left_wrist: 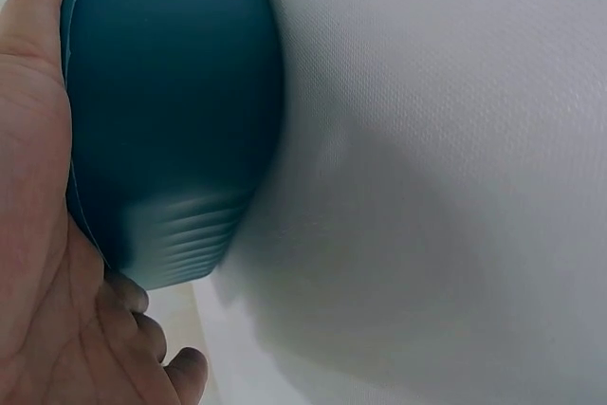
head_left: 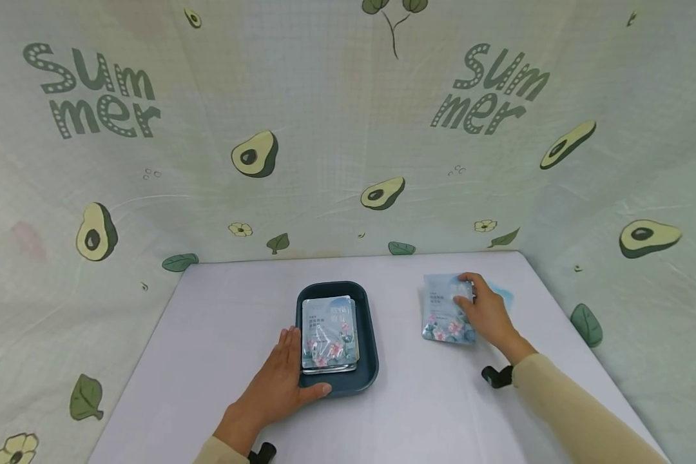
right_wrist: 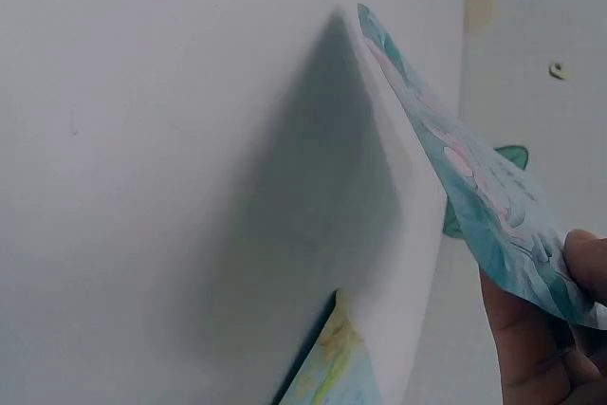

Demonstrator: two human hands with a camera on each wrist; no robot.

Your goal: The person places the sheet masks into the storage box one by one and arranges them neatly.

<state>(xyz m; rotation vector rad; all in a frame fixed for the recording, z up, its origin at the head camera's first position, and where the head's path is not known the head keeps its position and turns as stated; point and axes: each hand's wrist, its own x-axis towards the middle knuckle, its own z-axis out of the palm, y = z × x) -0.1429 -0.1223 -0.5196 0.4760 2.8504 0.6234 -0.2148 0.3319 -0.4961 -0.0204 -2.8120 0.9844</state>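
My right hand (head_left: 490, 316) pinches a pale blue sheet mask packet (head_left: 443, 309) printed with pink flowers, thumb on its front. The right wrist view shows this packet (right_wrist: 465, 177) tilted and raised above the table, its shadow beneath. Another light blue packet (head_left: 504, 295) lies partly hidden behind that hand. To the left, a dark blue tray (head_left: 368, 348) holds a small stack of similar packets (head_left: 328, 335). My left hand (head_left: 278, 380) rests along the tray's left side with straight fingers, its thumb over the near rim. In the left wrist view the palm touches the tray wall (left_wrist: 180, 92).
A white table (head_left: 226, 322) lies under everything. Behind and beside it hangs a pale cloth (head_left: 319, 84) printed with avocados, leaves and lettering. Dark straps (head_left: 497, 376) sit by the wrists. The far table edge runs behind the tray.
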